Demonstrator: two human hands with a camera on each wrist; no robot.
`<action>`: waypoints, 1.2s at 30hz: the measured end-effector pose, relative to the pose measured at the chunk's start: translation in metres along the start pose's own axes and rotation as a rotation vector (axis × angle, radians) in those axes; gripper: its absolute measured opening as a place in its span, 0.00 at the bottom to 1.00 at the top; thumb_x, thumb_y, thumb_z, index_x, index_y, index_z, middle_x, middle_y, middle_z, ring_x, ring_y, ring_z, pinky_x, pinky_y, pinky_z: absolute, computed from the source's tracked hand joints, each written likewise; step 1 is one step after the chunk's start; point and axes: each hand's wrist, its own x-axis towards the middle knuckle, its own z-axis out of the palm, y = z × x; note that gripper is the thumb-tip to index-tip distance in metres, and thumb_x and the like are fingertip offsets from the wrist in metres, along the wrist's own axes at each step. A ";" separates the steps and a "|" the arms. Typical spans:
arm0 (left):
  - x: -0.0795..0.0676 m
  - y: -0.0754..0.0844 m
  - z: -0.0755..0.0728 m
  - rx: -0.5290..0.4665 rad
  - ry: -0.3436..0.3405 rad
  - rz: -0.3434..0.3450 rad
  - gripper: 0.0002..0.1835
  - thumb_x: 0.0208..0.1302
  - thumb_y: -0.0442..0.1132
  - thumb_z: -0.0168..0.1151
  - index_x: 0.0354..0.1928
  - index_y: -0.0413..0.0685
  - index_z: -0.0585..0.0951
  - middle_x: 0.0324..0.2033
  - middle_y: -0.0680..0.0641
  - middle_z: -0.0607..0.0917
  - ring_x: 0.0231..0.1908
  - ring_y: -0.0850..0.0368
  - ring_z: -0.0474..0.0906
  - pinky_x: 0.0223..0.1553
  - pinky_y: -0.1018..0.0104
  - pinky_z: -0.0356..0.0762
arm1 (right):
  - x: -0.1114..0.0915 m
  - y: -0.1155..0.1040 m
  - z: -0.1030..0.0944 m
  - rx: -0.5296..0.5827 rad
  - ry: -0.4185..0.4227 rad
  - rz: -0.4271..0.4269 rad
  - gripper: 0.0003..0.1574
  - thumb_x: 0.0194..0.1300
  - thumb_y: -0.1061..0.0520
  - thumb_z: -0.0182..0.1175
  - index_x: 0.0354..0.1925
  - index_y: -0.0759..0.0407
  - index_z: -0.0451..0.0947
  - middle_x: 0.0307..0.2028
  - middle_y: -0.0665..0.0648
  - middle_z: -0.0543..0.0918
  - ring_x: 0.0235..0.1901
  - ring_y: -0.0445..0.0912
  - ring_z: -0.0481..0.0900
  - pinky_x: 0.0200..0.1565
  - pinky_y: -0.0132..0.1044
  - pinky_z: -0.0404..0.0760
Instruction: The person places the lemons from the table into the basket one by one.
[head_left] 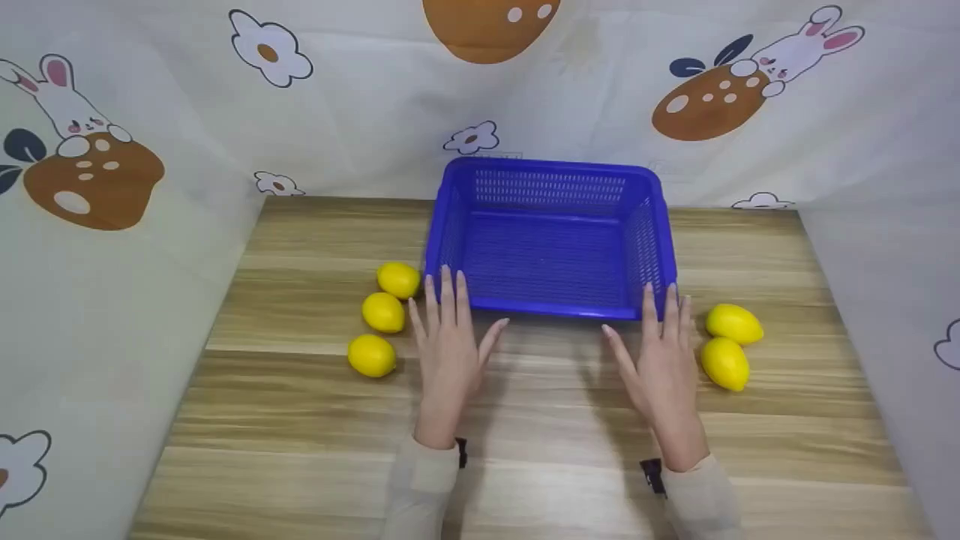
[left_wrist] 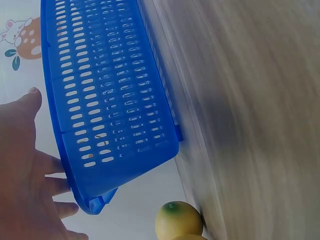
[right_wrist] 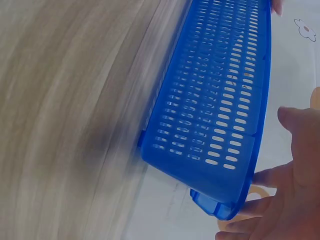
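Observation:
A blue plastic basket (head_left: 547,217) with slotted walls stands on the wooden table against the back wall, nothing inside it. My left hand (head_left: 448,356) lies over its front left corner, fingers straight and spread, thumb out to the side. At the front right corner, my right hand (head_left: 664,367) is spread the same way, its fingertips at the rim. In the left wrist view the fingers reach the rim of the basket (left_wrist: 107,90). The right wrist view has the fingers beside the rim of the basket (right_wrist: 210,95); neither hand curls round it.
Left of the basket sit three yellow lemons, the nearest lemon (head_left: 372,355) slightly apart from the others. Two more touch each other on the right, one lemon (head_left: 734,324) behind another lemon (head_left: 726,364). Patterned cloth (head_left: 360,127) encloses the wooden table (head_left: 540,420) at the back and sides.

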 end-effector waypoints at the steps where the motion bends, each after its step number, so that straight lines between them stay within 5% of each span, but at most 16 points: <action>1: 0.001 0.000 0.000 -0.010 -0.003 0.002 0.49 0.74 0.68 0.54 0.82 0.40 0.58 0.82 0.37 0.57 0.81 0.37 0.52 0.78 0.33 0.52 | 0.000 0.001 0.000 0.010 0.002 0.008 0.53 0.78 0.37 0.58 0.83 0.64 0.51 0.82 0.75 0.46 0.82 0.71 0.42 0.78 0.67 0.49; 10: 0.015 -0.002 -0.002 -0.144 -0.058 -0.032 0.51 0.76 0.64 0.56 0.82 0.33 0.53 0.82 0.32 0.52 0.82 0.35 0.48 0.82 0.47 0.49 | 0.004 0.004 0.002 0.088 -0.020 0.072 0.53 0.81 0.39 0.54 0.84 0.66 0.43 0.82 0.75 0.43 0.82 0.70 0.42 0.77 0.68 0.54; 24: 0.032 -0.014 0.001 -0.205 -0.046 -0.067 0.50 0.77 0.63 0.56 0.81 0.29 0.54 0.82 0.30 0.51 0.82 0.35 0.48 0.82 0.48 0.49 | 0.010 0.012 0.004 0.109 -0.004 0.092 0.54 0.81 0.40 0.54 0.83 0.70 0.41 0.82 0.75 0.43 0.82 0.69 0.45 0.78 0.66 0.53; 36: 0.033 -0.019 0.002 -0.317 -0.051 -0.139 0.47 0.80 0.59 0.53 0.80 0.25 0.53 0.81 0.28 0.51 0.82 0.36 0.48 0.81 0.50 0.52 | 0.012 0.015 0.003 0.090 -0.012 0.084 0.57 0.80 0.38 0.54 0.83 0.72 0.40 0.82 0.75 0.42 0.82 0.68 0.44 0.77 0.65 0.54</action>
